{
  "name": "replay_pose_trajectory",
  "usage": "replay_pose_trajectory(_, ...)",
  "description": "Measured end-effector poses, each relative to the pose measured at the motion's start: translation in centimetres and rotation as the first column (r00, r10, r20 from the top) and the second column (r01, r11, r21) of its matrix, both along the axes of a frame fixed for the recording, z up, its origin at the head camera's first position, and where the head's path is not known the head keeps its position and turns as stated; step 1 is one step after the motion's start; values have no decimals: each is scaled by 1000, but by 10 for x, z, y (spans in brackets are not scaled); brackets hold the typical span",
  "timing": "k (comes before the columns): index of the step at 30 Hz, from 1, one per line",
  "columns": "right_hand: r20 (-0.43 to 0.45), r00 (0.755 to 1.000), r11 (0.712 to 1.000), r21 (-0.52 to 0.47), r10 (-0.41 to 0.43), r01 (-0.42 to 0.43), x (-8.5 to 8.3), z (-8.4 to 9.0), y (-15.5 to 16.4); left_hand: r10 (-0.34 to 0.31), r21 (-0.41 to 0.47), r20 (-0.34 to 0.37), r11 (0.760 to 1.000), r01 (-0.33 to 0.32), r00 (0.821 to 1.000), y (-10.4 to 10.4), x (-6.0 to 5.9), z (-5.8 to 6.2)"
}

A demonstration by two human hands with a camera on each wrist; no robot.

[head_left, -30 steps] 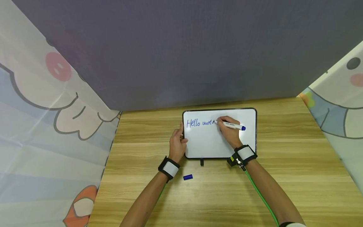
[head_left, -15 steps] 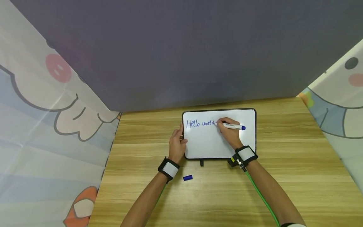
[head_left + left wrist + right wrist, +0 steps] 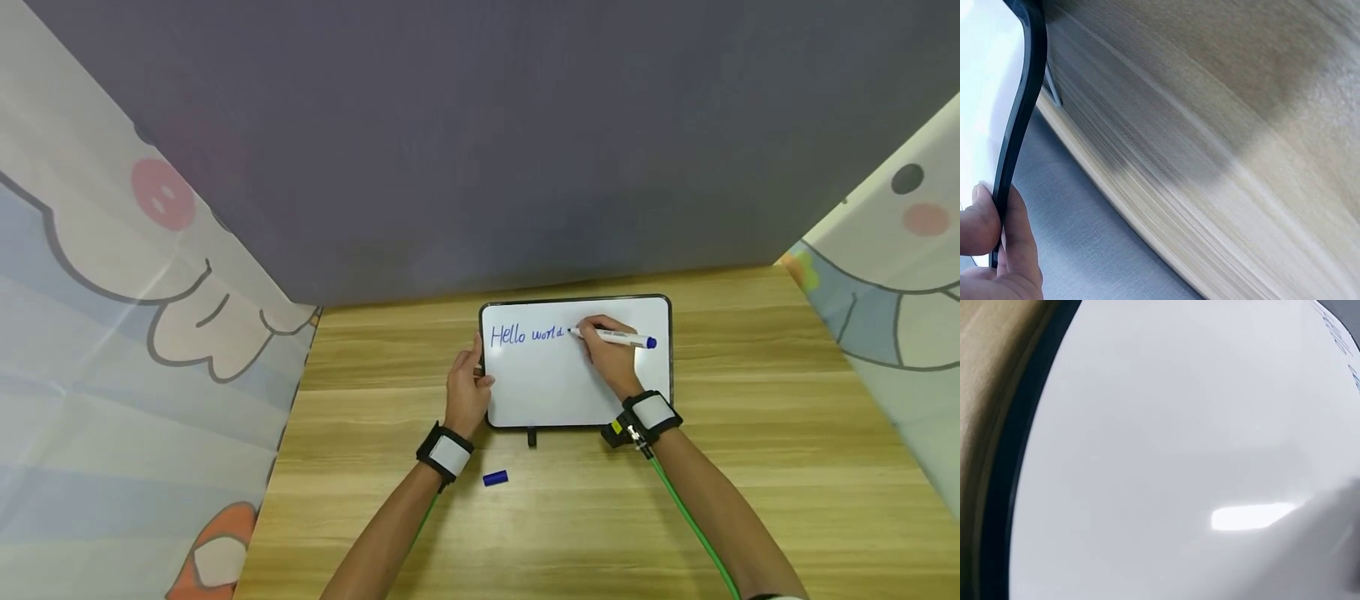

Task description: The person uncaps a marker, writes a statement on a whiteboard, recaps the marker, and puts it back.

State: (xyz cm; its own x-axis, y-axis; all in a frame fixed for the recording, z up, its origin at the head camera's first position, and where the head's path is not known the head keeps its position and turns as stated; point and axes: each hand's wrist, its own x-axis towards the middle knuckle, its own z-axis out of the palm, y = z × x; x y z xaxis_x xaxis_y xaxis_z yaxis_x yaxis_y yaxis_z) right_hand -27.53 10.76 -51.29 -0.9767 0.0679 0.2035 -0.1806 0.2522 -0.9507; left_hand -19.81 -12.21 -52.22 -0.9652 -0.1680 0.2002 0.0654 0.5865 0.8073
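Note:
A black-framed whiteboard [image 3: 555,392] stands in the middle of the head view, with blue handwriting [image 3: 527,335] reading "Hello world" near its top. My left hand [image 3: 467,396] grips the board's left edge; in the left wrist view its thumb lies on the white face and its fingers behind the black frame [image 3: 1015,125]. With my right hand [image 3: 612,362] I pinch a white marker [image 3: 621,337] with a blue end. Its tip is just right of the last letter; whether it touches the board I cannot tell. The right wrist view shows mostly bare board [image 3: 1147,425].
A blue marker cap [image 3: 495,478] lies on the wooden table [image 3: 570,533] below the board. A small black piece [image 3: 532,437] sticks out from the board's lower edge. A grey panel [image 3: 480,150] rises behind, and cartoon-printed cloth [image 3: 97,400] hangs at the sides.
The marker tip has finished the final "d" and shifted slightly right of it. My left hand keeps its grip on the board's edge. The head view has tilted up slightly.

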Motion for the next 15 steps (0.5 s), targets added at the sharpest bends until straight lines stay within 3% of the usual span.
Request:
replay_pose_trajectory(9,23,1000,999,-28,18,-17,2,4,8,7,3,-25,1000,-7,1000,1,1,-1)
replay_pose_trajectory(15,12,1000,999,-29,25,-25,9,21,5,5,4,-31,1000,-5,1000,2,0,-1)
